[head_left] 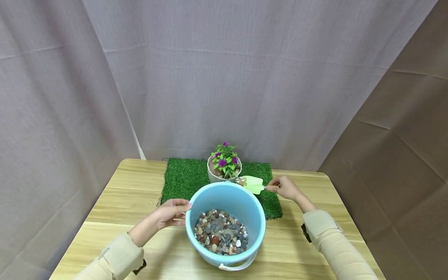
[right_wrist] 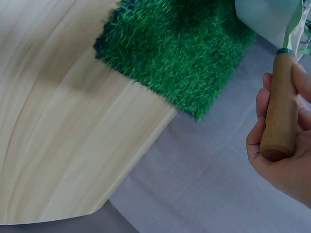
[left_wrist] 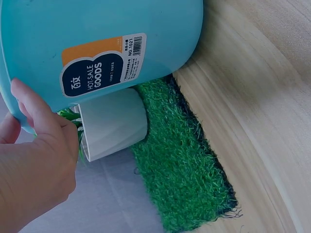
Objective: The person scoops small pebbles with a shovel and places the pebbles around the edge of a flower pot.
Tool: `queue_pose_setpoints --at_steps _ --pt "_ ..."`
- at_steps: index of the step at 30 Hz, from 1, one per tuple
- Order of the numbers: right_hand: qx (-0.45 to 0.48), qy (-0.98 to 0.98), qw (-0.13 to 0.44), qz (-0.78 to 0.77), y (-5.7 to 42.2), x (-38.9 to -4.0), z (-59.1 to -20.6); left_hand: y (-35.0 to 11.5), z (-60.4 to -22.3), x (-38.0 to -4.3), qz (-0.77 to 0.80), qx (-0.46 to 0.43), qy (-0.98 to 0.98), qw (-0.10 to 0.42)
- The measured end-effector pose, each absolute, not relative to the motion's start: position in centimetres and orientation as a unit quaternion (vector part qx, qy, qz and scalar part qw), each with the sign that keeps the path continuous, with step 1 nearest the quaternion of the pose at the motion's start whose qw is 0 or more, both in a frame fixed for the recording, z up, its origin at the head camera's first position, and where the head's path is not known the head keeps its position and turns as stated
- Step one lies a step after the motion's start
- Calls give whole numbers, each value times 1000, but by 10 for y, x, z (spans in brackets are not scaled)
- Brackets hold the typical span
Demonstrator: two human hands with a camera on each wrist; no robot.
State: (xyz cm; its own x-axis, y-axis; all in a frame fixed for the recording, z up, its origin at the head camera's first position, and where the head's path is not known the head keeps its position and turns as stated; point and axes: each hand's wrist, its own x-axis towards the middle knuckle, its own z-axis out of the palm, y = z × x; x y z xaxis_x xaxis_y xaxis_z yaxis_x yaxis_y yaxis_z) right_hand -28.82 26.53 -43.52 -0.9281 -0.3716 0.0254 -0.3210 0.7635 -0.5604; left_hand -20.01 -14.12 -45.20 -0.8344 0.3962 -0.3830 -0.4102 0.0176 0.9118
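Note:
A light blue bucket (head_left: 227, 190) with pebbles (head_left: 220, 233) in its bottom stands at the front of the table. My left hand (head_left: 172, 213) holds its rim on the left side, and in the left wrist view the fingers of that hand (left_wrist: 43, 150) grip the rim edge. In my right hand (head_left: 285, 188) is a small trowel (head_left: 254, 184) with a pale green blade and a wooden handle (right_wrist: 281, 109). A few pebbles (head_left: 241, 181) lie at the blade's tip, beside a white flower pot (head_left: 213, 178) behind the bucket.
Purple flowers (head_left: 222, 162) with green leaves grow from the pot, with stones around their base. Beneath the pot lies a green artificial grass mat (head_left: 187, 175) on the wooden table (head_left: 315, 182). Grey curtain (head_left: 224, 77) hangs close behind the table.

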Motion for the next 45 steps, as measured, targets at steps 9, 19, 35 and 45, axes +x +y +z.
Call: queue_pose_setpoints --at_steps 9,19,35,45 --pt "-192 935 53 -292 257 -290 -435 -142 -454 -200 705 -2 650 285" --pt "-195 934 61 -294 252 -288 -434 -142 -453 -200 704 3 650 285" --pt "-213 925 63 -308 254 -286 -434 -141 -455 -202 700 -8 654 286" --pt "-202 924 70 -316 252 -289 -430 -143 -456 -202 701 -11 652 287"
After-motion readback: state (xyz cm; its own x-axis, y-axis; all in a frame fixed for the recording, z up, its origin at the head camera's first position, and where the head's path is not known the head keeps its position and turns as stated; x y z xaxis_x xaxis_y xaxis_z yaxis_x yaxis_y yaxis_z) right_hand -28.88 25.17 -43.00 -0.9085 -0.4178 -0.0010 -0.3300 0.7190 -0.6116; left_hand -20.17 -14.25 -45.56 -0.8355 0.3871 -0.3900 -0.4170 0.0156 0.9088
